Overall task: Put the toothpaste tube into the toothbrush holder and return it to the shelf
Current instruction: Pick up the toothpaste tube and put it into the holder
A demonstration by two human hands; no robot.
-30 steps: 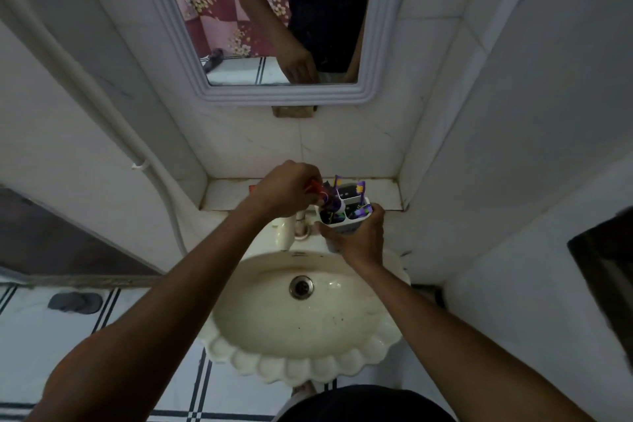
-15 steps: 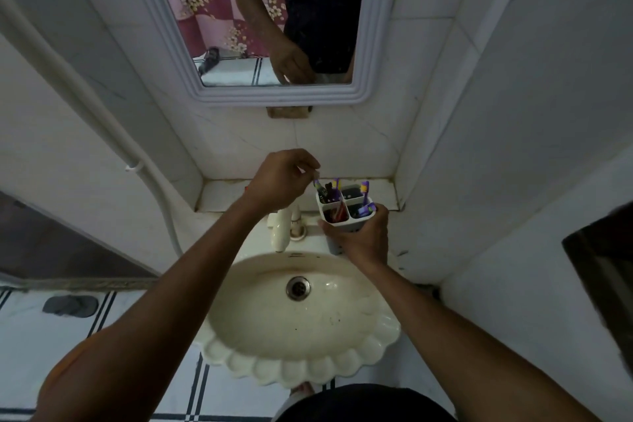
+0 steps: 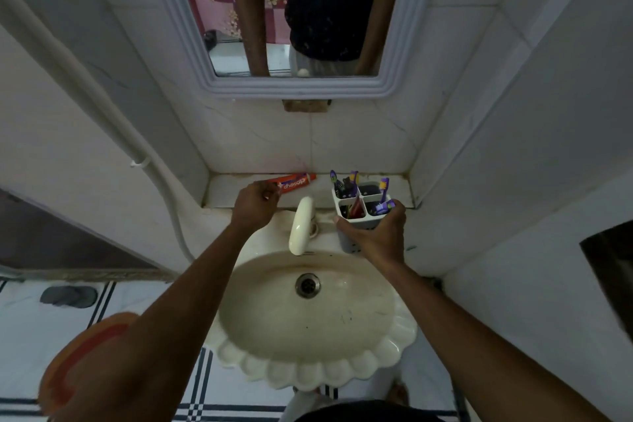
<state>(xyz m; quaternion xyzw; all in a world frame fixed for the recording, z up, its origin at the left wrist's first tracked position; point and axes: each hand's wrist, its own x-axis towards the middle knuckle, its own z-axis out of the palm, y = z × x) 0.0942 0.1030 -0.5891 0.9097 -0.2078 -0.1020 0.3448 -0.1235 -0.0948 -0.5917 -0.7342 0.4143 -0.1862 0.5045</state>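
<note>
A red toothpaste tube (image 3: pixel 296 181) lies flat on the white shelf (image 3: pixel 219 190) behind the sink. My left hand (image 3: pixel 255 205) is at the tube's left end, its fingertips pinched on that end. A white four-compartment toothbrush holder (image 3: pixel 346 236) stands upright at the sink's back rim, right of the tap. It holds purple toothbrushes and a red item in the front-left compartment. My right hand (image 3: pixel 378 236) grips the holder around its front and right side.
A cream tap (image 3: pixel 300 224) sits between my hands, above the scalloped sink (image 3: pixel 308 363). A framed mirror (image 3: pixel 394 55) hangs over the shelf. Tiled walls close in on both sides, and a white pipe (image 3: pixel 102 113) runs down the left wall.
My left hand left the top of the holder and moved left to the tube on the shelf. The right hand kept its grip on the holder.
</note>
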